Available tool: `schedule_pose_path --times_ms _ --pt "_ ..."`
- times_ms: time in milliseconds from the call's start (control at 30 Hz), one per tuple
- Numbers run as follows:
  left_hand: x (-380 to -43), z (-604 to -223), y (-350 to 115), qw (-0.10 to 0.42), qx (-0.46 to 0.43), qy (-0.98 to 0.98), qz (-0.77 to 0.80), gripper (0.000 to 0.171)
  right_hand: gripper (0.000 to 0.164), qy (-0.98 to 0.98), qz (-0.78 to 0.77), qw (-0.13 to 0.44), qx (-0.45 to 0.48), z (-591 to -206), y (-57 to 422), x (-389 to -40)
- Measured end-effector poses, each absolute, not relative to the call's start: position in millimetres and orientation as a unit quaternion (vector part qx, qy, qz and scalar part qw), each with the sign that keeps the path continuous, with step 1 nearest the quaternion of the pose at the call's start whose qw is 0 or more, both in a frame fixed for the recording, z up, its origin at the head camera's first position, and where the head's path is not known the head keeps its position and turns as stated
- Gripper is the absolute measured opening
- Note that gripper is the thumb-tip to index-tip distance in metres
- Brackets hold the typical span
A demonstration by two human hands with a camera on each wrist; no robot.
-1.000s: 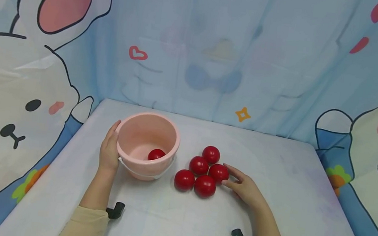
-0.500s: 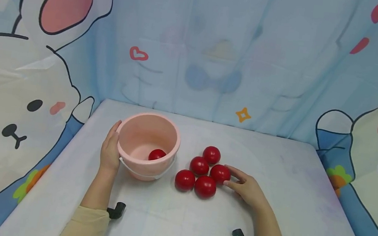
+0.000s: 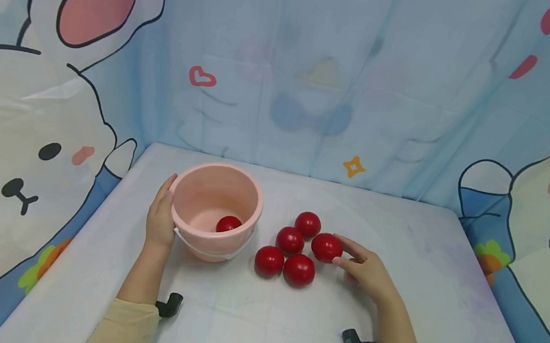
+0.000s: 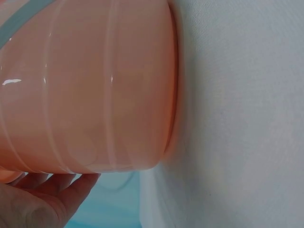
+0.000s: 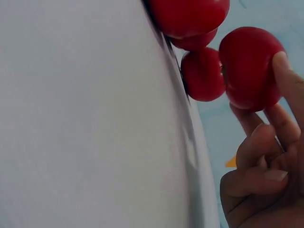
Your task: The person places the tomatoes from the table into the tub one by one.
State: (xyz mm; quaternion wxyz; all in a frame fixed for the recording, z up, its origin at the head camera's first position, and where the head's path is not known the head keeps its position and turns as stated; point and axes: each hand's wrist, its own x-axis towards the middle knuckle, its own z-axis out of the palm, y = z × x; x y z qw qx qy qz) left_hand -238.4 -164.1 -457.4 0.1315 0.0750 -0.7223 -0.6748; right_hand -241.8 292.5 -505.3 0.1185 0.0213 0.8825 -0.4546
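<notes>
In the head view a pink bucket (image 3: 211, 238) with a white handle stands on the left, one tomato (image 3: 229, 224) inside it. My left hand (image 3: 161, 218) rests against the bucket's outer left side, its fingers laid along the wall; the left wrist view shows fingertips (image 4: 80, 187) touching the pink side. My right hand (image 3: 365, 269) pinches a red tomato (image 3: 326, 247) between thumb and fingers. In the right wrist view that tomato (image 5: 251, 69) is raised off the white surface, while the other fingers curl below. Several more tomatoes (image 3: 290, 240) sit close together beside it.
A white cloth (image 3: 247, 327) covers the table. Behind and at both sides hangs a blue curtain (image 3: 318, 57) with cartoon animals. Dark wrist cameras (image 3: 169, 305) stick out inward from both sleeves.
The right hand has lifted its tomato slightly up and right, away from the front tomato of the cluster. Left hand and bucket stay in place.
</notes>
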Motion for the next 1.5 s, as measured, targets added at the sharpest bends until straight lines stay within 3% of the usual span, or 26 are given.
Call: schedule_pose_path --times_ms 800,1500 --pt "-236.2 -456.5 -165.1 0.133 0.07 -0.722 -0.675 0.046 0.058 0.887 -0.455 0.041 -0.074 -395.9 282.4 -279.1" --pt "-240.9 -457.9 -163.5 0.139 0.072 -0.721 -0.675 0.047 0.057 0.876 -0.453 0.093 -0.134 -353.8 225.2 -322.5"
